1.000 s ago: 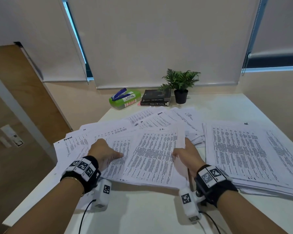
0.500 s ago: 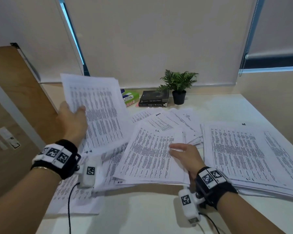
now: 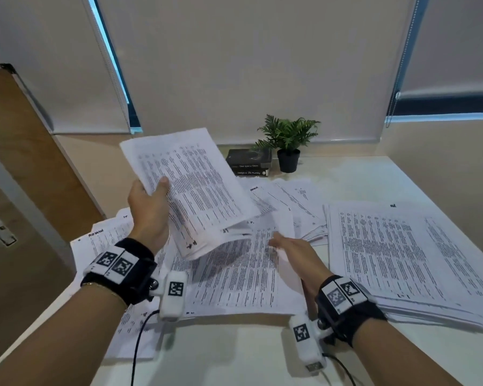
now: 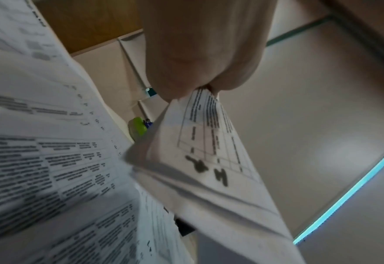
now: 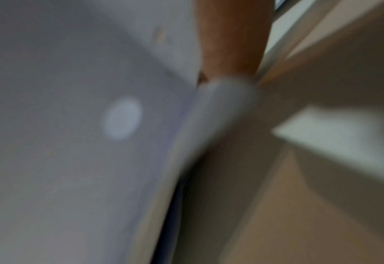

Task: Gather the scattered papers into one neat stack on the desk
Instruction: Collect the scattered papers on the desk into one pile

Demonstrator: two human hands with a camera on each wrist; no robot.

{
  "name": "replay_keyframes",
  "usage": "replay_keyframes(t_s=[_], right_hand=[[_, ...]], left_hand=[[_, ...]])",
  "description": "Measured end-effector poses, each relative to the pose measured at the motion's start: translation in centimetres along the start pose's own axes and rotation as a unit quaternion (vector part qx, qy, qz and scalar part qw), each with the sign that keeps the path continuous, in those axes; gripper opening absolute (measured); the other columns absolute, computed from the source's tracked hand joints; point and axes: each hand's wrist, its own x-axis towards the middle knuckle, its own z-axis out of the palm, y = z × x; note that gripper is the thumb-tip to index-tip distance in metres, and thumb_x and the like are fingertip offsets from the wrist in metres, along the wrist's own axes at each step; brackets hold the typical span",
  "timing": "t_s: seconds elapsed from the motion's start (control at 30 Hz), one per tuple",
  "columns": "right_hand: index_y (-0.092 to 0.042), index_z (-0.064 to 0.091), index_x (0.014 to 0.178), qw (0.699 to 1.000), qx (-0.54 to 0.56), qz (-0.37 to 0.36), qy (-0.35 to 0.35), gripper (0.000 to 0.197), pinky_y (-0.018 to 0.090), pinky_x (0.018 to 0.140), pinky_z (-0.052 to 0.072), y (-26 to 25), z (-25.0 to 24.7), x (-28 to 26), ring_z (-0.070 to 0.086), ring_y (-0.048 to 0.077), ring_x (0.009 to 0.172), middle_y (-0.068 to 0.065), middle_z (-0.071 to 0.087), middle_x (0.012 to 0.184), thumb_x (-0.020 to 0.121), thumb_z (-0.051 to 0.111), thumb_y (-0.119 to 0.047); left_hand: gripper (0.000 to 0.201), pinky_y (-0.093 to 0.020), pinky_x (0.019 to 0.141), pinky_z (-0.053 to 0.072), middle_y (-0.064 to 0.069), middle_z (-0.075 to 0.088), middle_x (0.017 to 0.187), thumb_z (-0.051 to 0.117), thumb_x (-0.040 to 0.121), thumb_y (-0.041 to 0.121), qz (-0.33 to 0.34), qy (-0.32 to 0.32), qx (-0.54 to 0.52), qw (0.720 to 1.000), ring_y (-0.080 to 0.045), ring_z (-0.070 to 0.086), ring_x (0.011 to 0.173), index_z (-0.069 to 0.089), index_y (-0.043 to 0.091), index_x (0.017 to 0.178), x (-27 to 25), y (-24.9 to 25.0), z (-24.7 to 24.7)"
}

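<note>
My left hand (image 3: 148, 201) grips a thin bundle of printed sheets (image 3: 190, 190) by its left edge and holds it tilted above the desk; the left wrist view shows thumb and fingers (image 4: 200, 59) pinching the bundle's edge (image 4: 209, 142). Under it lie scattered printed papers (image 3: 234, 274) fanned over the white desk (image 3: 234, 355). My right hand (image 3: 290, 246) rests with straight fingers on the right edge of the middle pile. A large stack of papers (image 3: 402, 254) lies at the right. The right wrist view is blurred.
A potted plant (image 3: 287, 143) and two dark books (image 3: 248, 162) stand at the back of the desk by the blinds. A green box (image 4: 138, 127) shows behind the lifted sheets in the left wrist view. A wooden door is at the left.
My left hand lifted a bundle of sheets off the left of the spread and has swung it right, over the middle pile. My right hand has stayed on the middle pile.
</note>
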Motion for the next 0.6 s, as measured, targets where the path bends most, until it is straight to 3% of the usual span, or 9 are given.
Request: replay_keyframes(t_s=[0.1, 0.17, 0.23, 0.27, 0.33, 0.4, 0.47, 0.53, 0.6], right_hand=[[-0.021, 0.077, 0.119, 1.0, 0.025, 0.018, 0.001, 0.069, 0.046, 0.118, 0.026, -0.3, 0.0, 0.1, 0.049, 0.025, 0.139, 0.005, 0.06, 0.147, 0.102, 0.029, -0.068], [-0.031, 0.078, 0.104, 0.996, 0.074, 0.039, -0.003, 0.073, 0.052, 0.123, 0.023, -0.2, 0.0, 0.3, 0.051, 0.025, 0.135, 0.003, 0.064, 0.139, 0.093, 0.027, -0.082], [-0.031, 0.074, 0.122, 0.989, 0.126, 0.068, -0.023, 0.089, 0.053, 0.124, 0.024, 0.0, 0.0, 0.6, 0.052, 0.023, 0.137, -0.003, 0.062, 0.143, 0.08, 0.03, -0.096], [-0.028, 0.065, 0.139, 0.989, 0.125, 0.078, -0.022, 0.099, 0.053, 0.124, 0.024, -0.1, 0.0, 0.6, 0.048, 0.025, 0.142, -0.004, 0.055, 0.15, 0.077, 0.032, -0.097], [-0.015, 0.056, 0.148, 0.995, 0.08, 0.063, 0.008, 0.092, 0.047, 0.117, 0.036, -0.1, -0.1, 0.5, 0.051, 0.028, 0.139, -0.002, 0.055, 0.147, 0.087, 0.048, -0.083], [-0.01, 0.073, 0.123, 1.0, 0.027, 0.008, 0.012, 0.05, 0.041, 0.103, 0.051, 0.5, -0.5, 0.7, 0.068, 0.031, 0.118, 0.002, 0.073, 0.127, 0.09, 0.074, -0.047], [-0.007, 0.076, 0.106, 1.0, -0.013, -0.006, 0.014, 0.021, 0.05, 0.1, 0.056, 1.4, -0.6, 1.2, 0.074, 0.034, 0.105, 0.009, 0.08, 0.108, 0.087, 0.079, -0.016], [-0.005, 0.072, 0.106, 0.999, -0.012, 0.011, 0.03, 0.02, 0.05, 0.098, 0.056, 1.8, -0.7, 1.4, 0.073, 0.035, 0.105, 0.014, 0.077, 0.107, 0.087, 0.074, -0.007], [-0.007, 0.065, 0.112, 0.999, 0.009, 0.018, 0.042, 0.024, 0.039, 0.087, 0.055, 1.7, -0.7, 1.5, 0.069, 0.03, 0.104, 0.011, 0.072, 0.111, 0.088, 0.068, -0.005]], left_hand=[[0.031, -0.045, 0.105, 0.057, -0.003, 0.073, 0.13, 0.068, 0.104, 0.013, -0.021, -0.044, 0.031, 0.998, -0.023, 0.072, 0.118, 0.061, 0.009, 0.134, -0.1, -0.1, 0.0], [0.032, -0.043, 0.098, 0.061, -0.007, 0.074, 0.129, 0.07, 0.102, 0.012, -0.043, -0.095, 0.09, 0.99, -0.021, 0.074, 0.109, 0.06, 0.008, 0.131, -1.0, -0.6, 0.2], [0.04, -0.038, 0.088, 0.062, -0.013, 0.069, 0.138, 0.072, 0.1, 0.012, -0.065, -0.127, 0.167, 0.976, -0.023, 0.074, 0.107, 0.056, 0.008, 0.137, -2.4, -1.9, 0.5], [0.052, -0.039, 0.095, 0.059, -0.013, 0.061, 0.149, 0.073, 0.1, 0.017, -0.069, -0.137, 0.223, 0.963, -0.027, 0.069, 0.119, 0.051, 0.007, 0.146, -3.1, -2.7, 0.7], [0.071, -0.042, 0.113, 0.044, -0.006, 0.051, 0.153, 0.072, 0.101, 0.032, -0.085, -0.194, 0.348, 0.913, -0.032, 0.052, 0.141, 0.038, 0.007, 0.159, -3.8, -4.4, 0.6], [0.079, -0.043, 0.117, 0.043, -0.003, 0.058, 0.142, 0.069, 0.099, 0.05, -0.101, -0.252, 0.412, 0.87, -0.031, 0.055, 0.137, 0.04, 0.009, 0.159, -3.6, -5.9, 0.0], [0.08, -0.042, 0.113, 0.047, -0.011, 0.062, 0.146, 0.069, 0.096, 0.057, -0.082, -0.254, 0.464, 0.845, -0.029, 0.06, 0.13, 0.046, 0.01, 0.157, -2.6, -6.2, -0.9], [0.078, -0.039, 0.104, 0.049, -0.015, 0.061, 0.145, 0.071, 0.095, 0.056, -0.05, -0.207, 0.541, 0.814, -0.029, 0.062, 0.122, 0.051, 0.006, 0.152, -1.1, -5.9, -2.1], [0.083, -0.036, 0.077, 0.053, -0.016, 0.07, 0.111, 0.075, 0.085, 0.068, -0.071, -0.18, 0.601, 0.776, -0.03, 0.066, 0.098, 0.057, 0.002, 0.131, 0.2, -5.4, -3.6]])
